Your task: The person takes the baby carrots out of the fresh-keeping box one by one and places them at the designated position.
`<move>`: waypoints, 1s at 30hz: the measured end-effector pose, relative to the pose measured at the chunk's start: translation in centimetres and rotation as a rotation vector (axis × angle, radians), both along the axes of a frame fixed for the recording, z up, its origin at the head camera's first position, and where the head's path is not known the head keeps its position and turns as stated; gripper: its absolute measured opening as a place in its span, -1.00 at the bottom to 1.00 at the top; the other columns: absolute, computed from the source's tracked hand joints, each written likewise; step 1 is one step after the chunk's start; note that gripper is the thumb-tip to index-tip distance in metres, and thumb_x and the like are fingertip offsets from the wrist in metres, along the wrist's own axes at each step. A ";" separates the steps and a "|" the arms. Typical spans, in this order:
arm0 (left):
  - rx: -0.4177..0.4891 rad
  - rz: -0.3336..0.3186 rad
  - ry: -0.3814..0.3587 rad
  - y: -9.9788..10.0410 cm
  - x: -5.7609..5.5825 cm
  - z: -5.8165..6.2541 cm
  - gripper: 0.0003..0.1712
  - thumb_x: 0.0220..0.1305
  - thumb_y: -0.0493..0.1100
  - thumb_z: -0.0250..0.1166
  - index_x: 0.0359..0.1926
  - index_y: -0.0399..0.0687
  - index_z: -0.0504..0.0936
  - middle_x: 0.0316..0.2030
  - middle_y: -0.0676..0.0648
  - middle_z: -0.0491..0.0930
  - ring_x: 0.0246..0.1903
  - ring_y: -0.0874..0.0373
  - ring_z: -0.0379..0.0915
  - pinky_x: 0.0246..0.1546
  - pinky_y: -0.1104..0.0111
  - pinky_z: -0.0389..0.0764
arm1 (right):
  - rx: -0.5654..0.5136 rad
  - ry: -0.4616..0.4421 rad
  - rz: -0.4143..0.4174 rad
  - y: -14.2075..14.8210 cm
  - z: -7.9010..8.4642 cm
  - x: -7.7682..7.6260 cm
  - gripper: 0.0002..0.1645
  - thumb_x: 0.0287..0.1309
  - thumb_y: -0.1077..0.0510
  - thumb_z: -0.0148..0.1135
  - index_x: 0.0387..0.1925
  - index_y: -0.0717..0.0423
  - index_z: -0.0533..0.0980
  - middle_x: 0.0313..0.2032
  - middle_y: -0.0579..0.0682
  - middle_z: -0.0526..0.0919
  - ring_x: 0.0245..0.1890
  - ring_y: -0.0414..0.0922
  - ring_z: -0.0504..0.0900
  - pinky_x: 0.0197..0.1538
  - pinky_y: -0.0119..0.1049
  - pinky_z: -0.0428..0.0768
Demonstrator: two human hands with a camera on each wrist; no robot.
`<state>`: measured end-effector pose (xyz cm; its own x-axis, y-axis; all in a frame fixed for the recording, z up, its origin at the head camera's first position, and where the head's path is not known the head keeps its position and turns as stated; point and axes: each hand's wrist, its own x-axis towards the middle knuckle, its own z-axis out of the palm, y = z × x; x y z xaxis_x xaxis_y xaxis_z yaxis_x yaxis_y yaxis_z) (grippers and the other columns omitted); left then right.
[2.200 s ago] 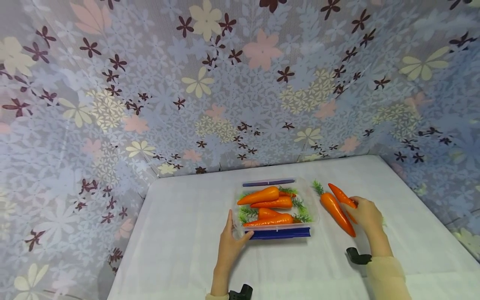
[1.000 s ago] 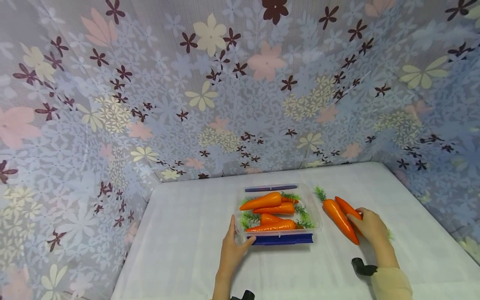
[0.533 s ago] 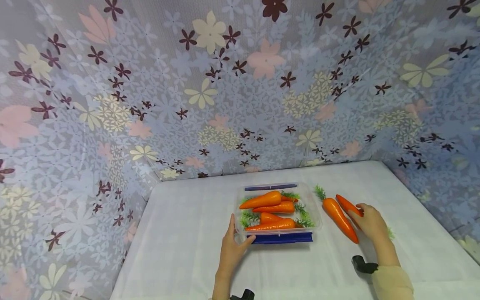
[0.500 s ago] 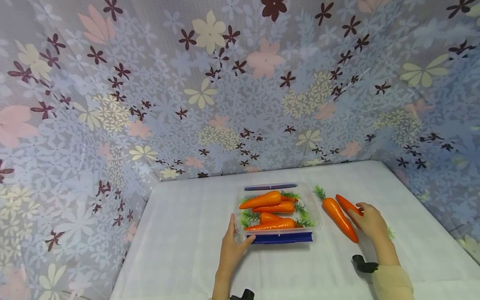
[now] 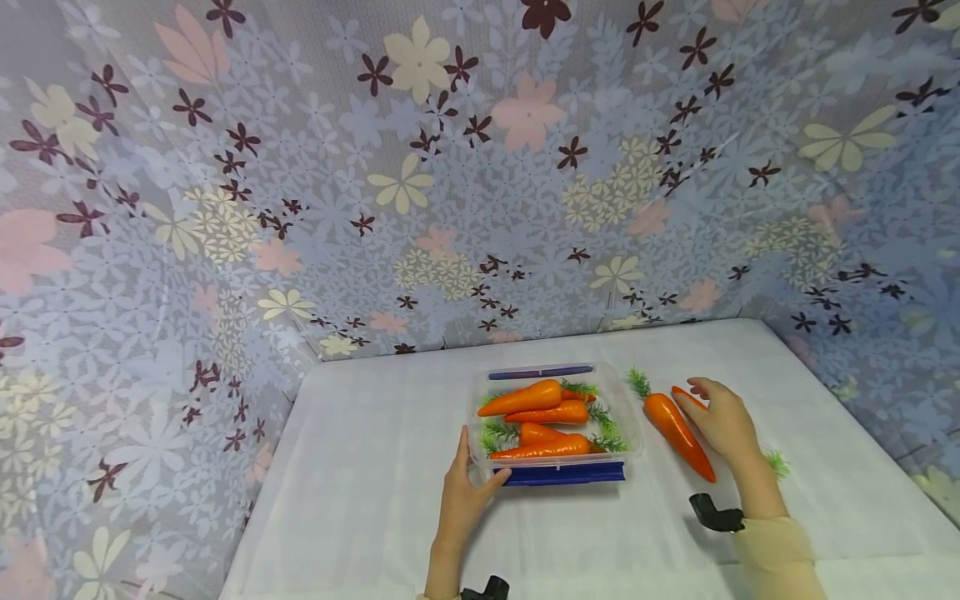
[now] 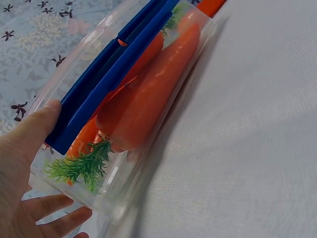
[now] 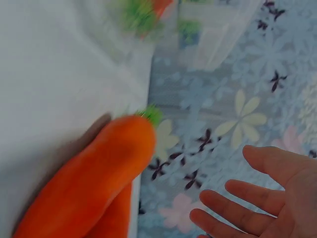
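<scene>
My left hand (image 5: 460, 497) is at the near left corner of a clear plastic container (image 5: 634, 437). Its thumb touches the blue latch flap (image 6: 111, 84), while the straight index finger lies along the left wall. Inside the container are several orange carrots (image 5: 521, 398) with green tops. My right hand (image 5: 729, 423) hovers over a carrot (image 5: 686, 398) on the right, hiding its middle; that carrot's green leaves (image 5: 777, 464) show past the wrist. In the right wrist view the fingers (image 7: 242, 213) are spread, holding nothing. A second loose carrot (image 5: 678, 435) lies just left of that hand.
A white cloth (image 5: 360, 467) covers the table. Flowered fabric (image 5: 450, 208) stands behind it and at both sides. Another blue latch flap (image 5: 540, 372) runs along the container's far side. Each wrist wears a black camera mount (image 5: 716, 512).
My right hand has let go of the right-hand carrot and lifted away, its fingers now spread. The carrot stays on the cloth. My left hand keeps its place at the container.
</scene>
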<state>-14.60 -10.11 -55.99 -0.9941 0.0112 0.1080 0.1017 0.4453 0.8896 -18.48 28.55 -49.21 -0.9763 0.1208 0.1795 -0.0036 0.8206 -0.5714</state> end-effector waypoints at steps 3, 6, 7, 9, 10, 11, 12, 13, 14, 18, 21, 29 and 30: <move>0.001 0.005 0.002 0.0 0.0 0.2 0.18 0.04 0.19 0.41 0.50 -0.04 -0.07 0.36 -0.30 0.25 0.21 -0.20 0.37 0.27 -0.14 0.29 | -0.018 0.029 0.013 -0.9 0.6 -0.3 -0.43 0.31 0.04 0.11 0.14 0.43 0.39 0.00 0.44 0.52 0.00 0.34 0.48 0.00 0.24 0.45; 0.002 0.013 0.022 0.0 0.1 0.2 0.17 0.03 0.20 0.41 0.50 -0.05 -0.05 0.34 -0.32 0.28 0.18 -0.20 0.40 0.24 -0.16 0.30 | -0.041 0.047 0.038 -1.7 1.0 -0.7 -0.44 0.31 0.03 0.11 0.15 0.40 0.40 0.01 0.42 0.53 0.01 0.34 0.48 0.02 0.24 0.45; -0.004 0.015 0.032 0.0 0.1 0.2 0.17 0.03 0.20 0.40 0.50 -0.04 -0.05 0.34 -0.33 0.29 0.17 -0.20 0.40 0.23 -0.17 0.30 | -0.045 0.057 0.047 -2.0 1.0 -0.8 -0.44 0.31 0.03 0.11 0.15 0.38 0.40 0.01 0.41 0.53 0.01 0.33 0.49 0.02 0.24 0.45; -0.031 0.023 0.057 0.1 0.2 0.2 0.16 0.04 0.21 0.39 0.50 -0.03 -0.04 0.31 -0.35 0.31 0.13 -0.19 0.43 0.18 -0.17 0.35 | -0.057 0.076 0.070 -2.4 1.1 -1.1 -0.46 0.31 0.04 0.12 0.14 0.38 0.41 0.00 0.40 0.55 0.00 0.32 0.50 0.03 0.23 0.46; -0.041 0.026 0.066 0.1 0.2 0.2 0.15 0.04 0.22 0.39 0.50 -0.03 -0.04 0.30 -0.36 0.32 0.12 -0.19 0.44 0.16 -0.18 0.36 | -0.067 0.078 0.083 -2.7 1.1 -1.2 -0.47 0.31 0.05 0.12 0.14 0.38 0.41 0.01 0.40 0.55 0.01 0.31 0.50 0.04 0.23 0.46; -0.049 0.028 0.072 0.1 0.3 0.2 0.15 0.04 0.22 0.39 0.50 -0.03 -0.04 0.29 -0.37 0.33 0.11 -0.20 0.44 0.15 -0.18 0.38 | -0.073 0.079 0.094 -2.9 1.1 -1.2 -0.47 0.32 0.05 0.11 0.15 0.37 0.40 0.01 0.39 0.55 0.01 0.30 0.50 0.05 0.22 0.46; -0.059 0.027 0.080 0.1 0.3 0.2 0.15 0.05 0.22 0.38 0.50 -0.05 -0.03 0.29 -0.38 0.33 0.10 -0.21 0.45 0.13 -0.18 0.38 | -0.077 0.080 0.104 -3.2 1.1 -1.3 -0.47 0.32 0.04 0.11 0.15 0.36 0.40 0.02 0.38 0.54 0.02 0.29 0.50 0.06 0.22 0.46; -0.056 0.025 0.072 0.1 0.3 0.2 0.15 0.05 0.22 0.38 0.50 -0.05 -0.04 0.30 -0.38 0.32 0.12 -0.21 0.44 0.14 -0.18 0.38 | -0.086 0.080 0.111 -3.5 1.2 -1.4 -0.47 0.32 0.05 0.11 0.15 0.35 0.41 0.03 0.38 0.54 0.03 0.28 0.50 0.06 0.21 0.46; -0.053 0.022 0.064 0.1 0.3 0.1 0.16 0.05 0.23 0.38 0.50 -0.05 -0.04 0.30 -0.37 0.32 0.13 -0.22 0.44 0.15 -0.18 0.37 | -0.096 0.079 0.120 -3.8 1.2 -1.4 -0.48 0.32 0.05 0.11 0.15 0.35 0.41 0.03 0.37 0.54 0.04 0.27 0.49 0.07 0.21 0.46; -0.030 0.013 0.018 0.1 0.3 0.2 0.18 0.03 0.23 0.39 0.50 -0.08 -0.04 0.35 -0.34 0.25 0.18 -0.24 0.39 0.21 -0.14 0.35 | -0.095 0.085 0.144 -5.2 1.3 -1.8 -0.49 0.30 0.06 0.15 0.14 0.33 0.43 0.03 0.35 0.55 0.04 0.25 0.51 0.07 0.20 0.47; -0.038 0.017 -0.001 0.1 0.2 0.2 0.18 0.02 0.24 0.40 0.49 -0.08 -0.04 0.36 -0.32 0.25 0.19 -0.22 0.38 0.21 -0.10 0.38 | -0.084 0.096 0.178 -6.3 1.2 -2.0 -0.51 0.28 0.08 0.17 0.12 0.33 0.45 0.00 0.33 0.59 0.02 0.24 0.54 0.07 0.19 0.48; -0.030 0.013 -0.002 0.2 0.2 0.4 0.18 0.03 0.23 0.39 0.49 -0.09 -0.04 0.36 -0.32 0.25 0.18 -0.22 0.40 0.21 -0.09 0.38 | -0.065 0.095 0.258 -8.8 0.5 -2.3 -0.55 0.20 0.16 0.24 0.08 0.32 0.49 -0.05 0.27 0.62 -0.04 0.20 0.56 0.01 0.18 0.52; -0.027 0.013 0.000 0.2 0.2 0.5 0.18 0.03 0.23 0.40 0.49 -0.09 -0.04 0.36 -0.32 0.25 0.18 -0.23 0.40 0.21 -0.09 0.38 | -0.060 0.096 0.266 -9.0 0.4 -2.4 -0.55 0.20 0.16 0.25 0.07 0.31 0.49 -0.05 0.27 0.63 -0.04 0.19 0.57 0.01 0.17 0.52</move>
<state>-14.40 -9.94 -55.51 -0.9942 0.0013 0.1075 0.0955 0.4701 0.8774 -20.83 19.56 -48.81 -0.9541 -0.1244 0.2726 -0.2705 0.7485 -0.6054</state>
